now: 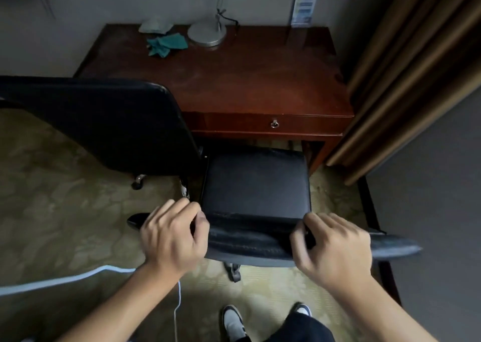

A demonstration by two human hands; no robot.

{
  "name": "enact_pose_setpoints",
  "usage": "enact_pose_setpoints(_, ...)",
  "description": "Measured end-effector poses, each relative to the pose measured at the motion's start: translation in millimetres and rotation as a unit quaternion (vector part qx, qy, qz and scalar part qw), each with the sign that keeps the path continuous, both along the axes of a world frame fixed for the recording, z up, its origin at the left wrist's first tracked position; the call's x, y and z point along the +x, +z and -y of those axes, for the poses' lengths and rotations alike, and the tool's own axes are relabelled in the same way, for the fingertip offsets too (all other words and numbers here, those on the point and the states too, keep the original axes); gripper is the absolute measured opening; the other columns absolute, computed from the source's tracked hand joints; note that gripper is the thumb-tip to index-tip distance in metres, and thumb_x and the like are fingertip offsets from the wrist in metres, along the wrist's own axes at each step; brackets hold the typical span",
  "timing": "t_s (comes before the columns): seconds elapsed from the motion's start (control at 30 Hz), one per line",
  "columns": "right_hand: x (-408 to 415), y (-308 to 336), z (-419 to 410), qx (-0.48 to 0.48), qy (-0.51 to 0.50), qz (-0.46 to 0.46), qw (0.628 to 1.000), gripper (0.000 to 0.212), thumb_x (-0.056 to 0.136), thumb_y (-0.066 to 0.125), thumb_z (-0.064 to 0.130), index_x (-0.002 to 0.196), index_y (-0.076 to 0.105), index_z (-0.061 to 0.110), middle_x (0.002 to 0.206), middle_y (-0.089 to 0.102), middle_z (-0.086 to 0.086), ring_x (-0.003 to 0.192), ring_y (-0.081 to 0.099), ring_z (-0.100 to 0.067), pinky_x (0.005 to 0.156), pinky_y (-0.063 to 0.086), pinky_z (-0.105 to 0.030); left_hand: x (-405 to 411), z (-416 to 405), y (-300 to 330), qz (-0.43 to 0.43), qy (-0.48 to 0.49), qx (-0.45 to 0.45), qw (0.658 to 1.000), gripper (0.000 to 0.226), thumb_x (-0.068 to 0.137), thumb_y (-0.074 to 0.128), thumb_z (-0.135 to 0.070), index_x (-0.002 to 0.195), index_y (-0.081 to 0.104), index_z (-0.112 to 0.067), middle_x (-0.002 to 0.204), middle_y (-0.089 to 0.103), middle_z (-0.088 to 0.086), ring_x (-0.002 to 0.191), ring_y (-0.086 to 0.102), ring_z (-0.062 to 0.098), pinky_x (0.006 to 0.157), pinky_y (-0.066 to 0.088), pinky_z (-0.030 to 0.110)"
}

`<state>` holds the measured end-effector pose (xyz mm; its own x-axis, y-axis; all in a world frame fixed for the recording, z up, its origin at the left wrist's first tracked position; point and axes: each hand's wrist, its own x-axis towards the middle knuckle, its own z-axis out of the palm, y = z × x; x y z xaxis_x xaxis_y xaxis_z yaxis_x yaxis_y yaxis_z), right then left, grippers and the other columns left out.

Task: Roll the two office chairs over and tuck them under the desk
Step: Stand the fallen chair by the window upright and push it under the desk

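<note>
A black office chair (256,185) stands in front of the dark red wooden desk (234,81), its seat's far edge under the desk's drawer front. My left hand (171,235) grips the top of its backrest at the left. At the backrest's right, my right hand (330,248) grips the same top edge. A second black office chair (104,123) stands to the left, its backrest tilted across the desk's left front corner, one caster (138,183) showing below it.
On the desk lie a lamp base (207,33), a teal cloth (166,43) and a leaflet stand (303,5). Brown curtains (406,76) hang at the right. A white cable (65,279) crosses the carpet at the left. My shoes (233,321) are below.
</note>
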<state>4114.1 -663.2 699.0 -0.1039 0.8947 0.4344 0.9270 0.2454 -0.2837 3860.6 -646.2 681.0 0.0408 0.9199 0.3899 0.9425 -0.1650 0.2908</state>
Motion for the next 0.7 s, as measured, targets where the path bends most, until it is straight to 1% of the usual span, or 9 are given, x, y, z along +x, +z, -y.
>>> enact_pose_setpoints(0.1,-5,3,-33,-0.025,-0.015,-0.003,1.000,0.025,0.081,0.048,0.027,0.058,0.045,0.018,0.052,0.048,0.001,0.047,0.049,-0.023,0.042,0.030,-0.028,-2,-27,2,-0.004,0.006,0.004,1.000,0.028,0.082,0.045,-0.023,0.058,0.055,-0.012,0.059,0.056,0.004,0.059,0.056,0.032,0.053,0.039,0.035)
enact_pose_setpoints(0.2,4,2,-62,-0.055,-0.046,0.014,0.997,0.021,0.078,0.047,0.032,0.062,0.050,0.018,0.057,0.053,0.001,0.054,0.055,-0.026,0.047,0.028,-0.027,8,-50,0,-0.022,0.009,-0.004,1.000,0.025,0.081,0.049,-0.025,0.059,0.056,-0.013,0.061,0.058,0.005,0.062,0.058,0.032,0.055,0.042,0.036)
enact_pose_setpoints(0.33,14,-2,-93,-0.069,-0.048,0.046,0.995,0.025,0.079,0.044,0.031,0.059,0.049,0.018,0.059,0.052,0.003,0.059,0.053,-0.024,0.048,0.029,-0.027,18,-80,-4,-0.008,0.005,-0.004,1.000,0.025,0.080,0.051,-0.024,0.057,0.054,-0.013,0.059,0.058,0.005,0.058,0.056,0.031,0.054,0.042,0.034)
enact_pose_setpoints(0.43,18,-2,-127,-0.080,-0.068,0.053,0.993,0.026,0.079,0.045,0.031,0.060,0.054,0.015,0.062,0.055,0.001,0.062,0.050,-0.024,0.049,0.034,-0.029,22,-114,-1,-0.003,0.006,-0.013,1.000,0.027,0.080,0.050,-0.025,0.057,0.056,-0.012,0.059,0.060,0.007,0.059,0.058,0.033,0.055,0.044,0.035)
enact_pose_setpoints(0.47,18,-2,-137,-0.084,-0.070,0.050,0.993,0.026,0.078,0.044,0.031,0.061,0.055,0.015,0.063,0.055,0.002,0.061,0.048,-0.023,0.049,0.035,-0.030,24,-124,0,-0.003,0.004,-0.019,1.000,0.028,0.081,0.049,-0.025,0.057,0.057,-0.011,0.060,0.061,0.008,0.060,0.058,0.034,0.055,0.044,0.035)
enact_pose_setpoints(0.6,28,-3,-173,-0.069,-0.089,0.038,0.993,0.027,0.078,0.043,0.031,0.056,0.048,0.016,0.058,0.048,0.004,0.057,0.042,-0.021,0.050,0.030,-0.030,36,-167,2,-0.003,-0.005,-0.030,1.000,0.032,0.082,0.045,-0.027,0.061,0.062,-0.010,0.063,0.065,0.009,0.063,0.060,0.034,0.058,0.046,0.035)
enact_pose_setpoints(0.7,39,-2,-212,-0.066,-0.115,0.039,0.990,0.029,0.079,0.042,0.033,0.058,0.051,0.015,0.059,0.046,0.001,0.057,0.041,-0.025,0.052,0.034,-0.032,48,-207,3,-0.006,-0.007,-0.031,0.999,0.033,0.083,0.045,-0.027,0.063,0.064,-0.009,0.066,0.066,0.010,0.066,0.061,0.035,0.059,0.046,0.035)
